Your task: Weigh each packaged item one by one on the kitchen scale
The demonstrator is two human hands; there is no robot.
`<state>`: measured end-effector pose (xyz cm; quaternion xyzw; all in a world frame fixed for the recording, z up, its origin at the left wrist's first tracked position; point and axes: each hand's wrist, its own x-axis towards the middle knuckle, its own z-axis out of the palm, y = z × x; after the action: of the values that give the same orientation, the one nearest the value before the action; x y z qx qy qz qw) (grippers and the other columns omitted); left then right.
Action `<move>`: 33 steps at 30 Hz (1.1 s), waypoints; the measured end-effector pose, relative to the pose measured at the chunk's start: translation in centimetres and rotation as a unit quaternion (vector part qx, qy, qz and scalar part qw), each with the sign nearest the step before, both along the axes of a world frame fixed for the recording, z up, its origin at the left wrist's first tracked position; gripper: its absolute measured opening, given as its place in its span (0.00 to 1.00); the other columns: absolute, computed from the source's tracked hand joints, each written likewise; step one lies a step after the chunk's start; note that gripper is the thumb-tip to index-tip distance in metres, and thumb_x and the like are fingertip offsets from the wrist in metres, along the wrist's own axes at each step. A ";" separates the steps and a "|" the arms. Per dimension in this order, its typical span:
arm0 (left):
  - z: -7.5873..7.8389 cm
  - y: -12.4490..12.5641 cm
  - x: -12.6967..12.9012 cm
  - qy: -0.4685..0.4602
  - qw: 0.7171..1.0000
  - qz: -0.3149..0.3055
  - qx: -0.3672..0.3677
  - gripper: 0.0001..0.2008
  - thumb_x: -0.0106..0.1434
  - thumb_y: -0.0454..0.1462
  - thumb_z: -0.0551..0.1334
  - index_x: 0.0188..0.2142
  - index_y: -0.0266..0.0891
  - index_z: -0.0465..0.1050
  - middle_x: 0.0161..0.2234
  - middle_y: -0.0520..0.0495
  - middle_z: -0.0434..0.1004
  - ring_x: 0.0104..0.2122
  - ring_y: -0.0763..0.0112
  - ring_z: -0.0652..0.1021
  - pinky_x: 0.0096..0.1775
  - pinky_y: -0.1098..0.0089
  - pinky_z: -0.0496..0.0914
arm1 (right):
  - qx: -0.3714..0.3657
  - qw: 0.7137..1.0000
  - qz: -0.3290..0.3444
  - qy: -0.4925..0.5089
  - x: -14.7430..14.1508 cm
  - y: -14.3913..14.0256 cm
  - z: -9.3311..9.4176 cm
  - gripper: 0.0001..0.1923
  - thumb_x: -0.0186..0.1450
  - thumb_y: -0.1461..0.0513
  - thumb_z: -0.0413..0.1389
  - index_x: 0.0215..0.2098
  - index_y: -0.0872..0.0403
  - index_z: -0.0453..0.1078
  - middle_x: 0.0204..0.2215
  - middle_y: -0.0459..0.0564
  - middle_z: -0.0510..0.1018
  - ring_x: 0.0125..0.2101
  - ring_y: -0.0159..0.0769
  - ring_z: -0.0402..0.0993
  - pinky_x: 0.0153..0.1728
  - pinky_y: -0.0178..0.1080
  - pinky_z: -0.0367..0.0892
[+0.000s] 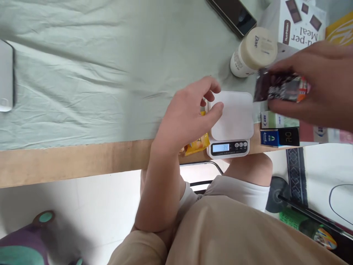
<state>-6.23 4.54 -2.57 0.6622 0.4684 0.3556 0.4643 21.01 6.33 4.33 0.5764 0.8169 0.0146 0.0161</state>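
Note:
A white digital kitchen scale (231,116) lies near the table's front edge, its small display lit and its plate bare. My left hand (187,110) hovers at the scale's left side, thumb and fingers apart, holding nothing. Partly beneath that hand is a yellow snack packet (200,144), resting against the scale's left edge. My right hand (317,84), slightly blurred, grips a dark brown shiny packet (284,87) with some orange and white print. It is held in the air right of the scale; its exact kind is unclear.
A cream-lidded Dove jar (258,48) stands behind the scale, beside a dark phone (234,16). Small boxes (280,137) line the right front edge, and a white printed box (300,24) stands farther back. A white device (5,75) sits at far left.

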 end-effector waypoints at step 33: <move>-0.5 0.0 2.9 -0.081 0.982 0.044 0.166 0.08 0.61 0.29 0.61 0.31 0.44 0.66 0.32 0.52 0.75 0.34 0.72 0.78 0.36 0.68 0.71 | 0.047 0.984 -0.049 0.167 -1.8 -8.9 -6.6 0.27 0.61 0.63 0.61 0.59 0.49 0.70 0.62 0.60 0.73 0.65 0.53 0.72 0.66 0.59 0.69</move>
<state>-3.37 4.57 -3.03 0.6776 0.3924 0.5011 0.3687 19.17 -2.60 -2.28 0.6099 0.7776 -0.0445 -0.1466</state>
